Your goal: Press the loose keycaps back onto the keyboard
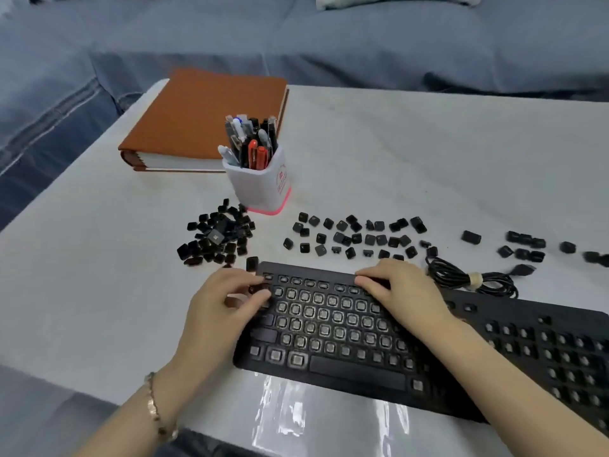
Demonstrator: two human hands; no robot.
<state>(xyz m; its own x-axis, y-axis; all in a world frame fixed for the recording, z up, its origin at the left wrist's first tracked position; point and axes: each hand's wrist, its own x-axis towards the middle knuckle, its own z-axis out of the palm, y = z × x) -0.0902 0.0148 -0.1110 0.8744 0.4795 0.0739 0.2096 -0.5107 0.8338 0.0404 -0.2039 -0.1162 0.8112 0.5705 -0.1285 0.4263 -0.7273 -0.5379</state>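
A black keyboard (346, 328) lies across the white table, most of its key sockets bare. My left hand (227, 308) is at the keyboard's top left corner and pinches a black keycap (260, 287) between thumb and fingers, right over the upper left keys. My right hand (402, 291) rests on the keyboard's top edge near the middle, fingers fairly straight and pressing down. Loose black keycaps lie in a pile (217, 235) beyond the left hand, and more keycaps (356, 237) are scattered in rows behind the keyboard.
A white pen cup (263, 186) full of pens stands behind the keycaps, with a brown notebook (201, 120) further back. The coiled keyboard cable (471, 278) lies at the right. A clear plastic bag (296, 410) lies at the table's near edge.
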